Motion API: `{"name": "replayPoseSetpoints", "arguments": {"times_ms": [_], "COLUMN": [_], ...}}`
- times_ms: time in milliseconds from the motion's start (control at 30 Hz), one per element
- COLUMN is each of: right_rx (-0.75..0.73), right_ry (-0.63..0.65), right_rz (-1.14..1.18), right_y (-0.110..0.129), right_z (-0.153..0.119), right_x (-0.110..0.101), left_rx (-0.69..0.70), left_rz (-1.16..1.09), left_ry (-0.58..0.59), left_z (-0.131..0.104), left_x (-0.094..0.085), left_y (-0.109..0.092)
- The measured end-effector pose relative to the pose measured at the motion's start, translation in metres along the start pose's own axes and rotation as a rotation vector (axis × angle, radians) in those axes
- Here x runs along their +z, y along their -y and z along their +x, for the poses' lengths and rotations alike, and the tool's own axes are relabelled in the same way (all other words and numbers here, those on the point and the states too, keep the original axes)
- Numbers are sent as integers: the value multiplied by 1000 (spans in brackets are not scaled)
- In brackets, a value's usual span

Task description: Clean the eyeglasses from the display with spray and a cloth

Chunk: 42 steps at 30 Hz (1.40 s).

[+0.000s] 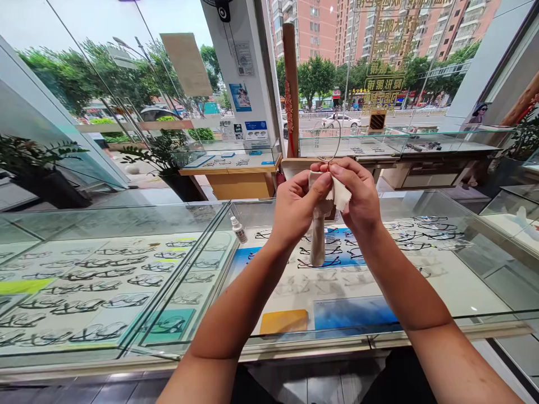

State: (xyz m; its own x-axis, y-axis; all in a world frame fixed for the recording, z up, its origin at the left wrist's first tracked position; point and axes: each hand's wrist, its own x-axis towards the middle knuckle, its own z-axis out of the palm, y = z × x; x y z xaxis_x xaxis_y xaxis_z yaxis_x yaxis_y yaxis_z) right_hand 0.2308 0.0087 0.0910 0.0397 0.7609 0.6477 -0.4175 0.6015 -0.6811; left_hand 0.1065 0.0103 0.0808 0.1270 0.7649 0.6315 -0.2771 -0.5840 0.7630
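Your 2 forearms (248, 292) lie nearest the camera. White cloth (342, 196) is clamped between the thumbs and fingers of your left hand (298, 203) and right hand (359, 192), 1 end hanging below. Thin wire rim (339, 139) projects above the fingertips. Beneath: glass case (467, 283); spray bottle (238, 230) stands left of your hands.

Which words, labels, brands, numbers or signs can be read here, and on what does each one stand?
"隐形眼镜": gold lettering on the front window.
"致青春" (last character uncertain): white sign by the pillar.
Too small or blurred to read: spray bottle label, pillar notice, blue poster, street shop sign, other window lettering.
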Motion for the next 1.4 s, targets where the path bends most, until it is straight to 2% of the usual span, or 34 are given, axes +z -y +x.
{"name": "replayPoseSetpoints", "arguments": {"times_ms": [133,300,400,500,633,800,900,1000,1133,1267,1400], "right_rx": [20,58,76,101,113,76,76,63,54,64,131], "right_ry": [-44,-68,-66,-57,-44,-16,-24,-28,-3,70,244], "right_rz": [4,40,25,9,28,45,28,-2,-41,-66,-115], "right_y": [-5,-8,-7,-6,-5,-4,-7,-9,-3,5,10], "right_z": [3,8,9,10,6,1,0,3,9,11,10], "right_x": [-1,-7,-11,-12,-7,5,6,2,-9,-20,-26], "left_rx": [-21,-43,-24,30,81,146,155,112,19,-42,-44], "left_rz": [3,-6,24,55,98,172,183,194,205,132,76], "left_ry": [42,223,276,244,128,-30,-81,-5,125,86,70], "left_z": [2,5,8,9,8,6,7,10,17,23,28], "left_x": [-3,-12,-17,-19,-16,-11,-10,-16,-34,-50,-58], "left_y": [-1,-5,-4,0,4,1,-2,-4,-7,-7,-10]}}
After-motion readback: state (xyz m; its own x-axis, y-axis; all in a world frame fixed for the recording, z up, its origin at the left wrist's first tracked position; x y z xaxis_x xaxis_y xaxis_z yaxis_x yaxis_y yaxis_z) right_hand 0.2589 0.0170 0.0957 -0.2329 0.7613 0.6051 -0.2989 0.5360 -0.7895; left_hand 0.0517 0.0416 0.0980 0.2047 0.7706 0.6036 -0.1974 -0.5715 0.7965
